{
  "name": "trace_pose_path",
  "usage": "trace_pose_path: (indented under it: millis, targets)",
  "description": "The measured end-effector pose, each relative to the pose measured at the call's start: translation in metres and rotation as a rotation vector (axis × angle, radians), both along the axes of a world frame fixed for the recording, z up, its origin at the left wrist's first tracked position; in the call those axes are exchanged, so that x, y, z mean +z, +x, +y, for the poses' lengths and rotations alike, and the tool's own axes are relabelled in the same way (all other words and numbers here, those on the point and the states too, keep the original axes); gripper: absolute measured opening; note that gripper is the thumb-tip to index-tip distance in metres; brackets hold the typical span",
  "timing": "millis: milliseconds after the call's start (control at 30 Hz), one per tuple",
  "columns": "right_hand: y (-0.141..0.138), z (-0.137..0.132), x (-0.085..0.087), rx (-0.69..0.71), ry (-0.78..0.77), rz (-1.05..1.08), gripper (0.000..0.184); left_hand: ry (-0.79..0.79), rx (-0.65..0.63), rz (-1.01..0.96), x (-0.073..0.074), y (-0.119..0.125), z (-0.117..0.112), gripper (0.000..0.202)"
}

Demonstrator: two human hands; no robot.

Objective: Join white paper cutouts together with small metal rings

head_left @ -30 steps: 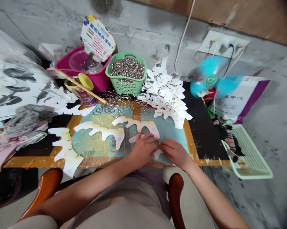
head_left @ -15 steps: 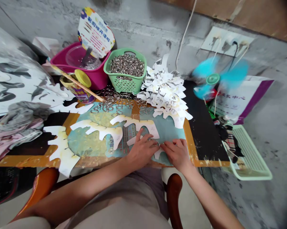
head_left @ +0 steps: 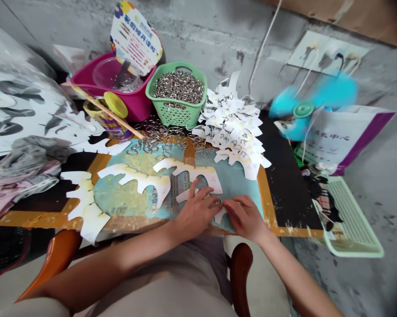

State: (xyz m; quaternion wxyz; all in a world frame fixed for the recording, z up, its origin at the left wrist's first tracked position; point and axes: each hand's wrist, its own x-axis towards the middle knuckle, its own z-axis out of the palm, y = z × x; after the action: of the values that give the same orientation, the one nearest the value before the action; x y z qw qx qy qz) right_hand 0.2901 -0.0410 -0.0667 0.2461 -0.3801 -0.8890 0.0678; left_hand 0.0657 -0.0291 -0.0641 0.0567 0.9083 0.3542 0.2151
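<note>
A white paper cutout lies on a teal printed mat near the table's front edge, under both hands. A small metal ring sits at the cutout's lower end, between the hands. Left hand is partly closed, fingers curled in and apparently gripping the ring against the paper, index finger raised. Right hand is open, fingers nearly flat on the paper, tips just beside the ring.

Second cutout lies left of the first, and a third hangs over the front-left edge. Stack of cutouts at the back edge, right of centre. Loose rings are spread along the back of the mat. Behind them, a green basket full of rings, then a pink tub with a printed card standing in it. Can with yellow lid and a wooden stick at back left. Grey and pink cloth at left end. Blue fan running past the right back corner, blurred.
</note>
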Motion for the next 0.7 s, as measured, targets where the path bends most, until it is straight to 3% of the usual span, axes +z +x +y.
trace_pose_path:
  millis: [233,400,533,700]
  targets:
    - [0.0,-0.006,0.01,-0.008,-0.062,-0.102,0.054,-0.205,-0.051,-0.162,0.019,-0.008,0.008,0.031]
    - [-0.004,-0.009,0.008,-0.017,-0.076,-0.051,0.051,-0.146,0.084,-0.118,0.024,-0.001,0.023,0.02]
    - [-0.005,-0.011,0.007,-0.014,-0.063,-0.044,0.049,-0.168,-0.063,0.101,0.027,0.01,0.039,0.016]
    - [-0.005,-0.012,0.008,-0.022,-0.09,-0.005,0.045,-0.268,-0.226,0.27,0.042,0.02,0.058,0.014]
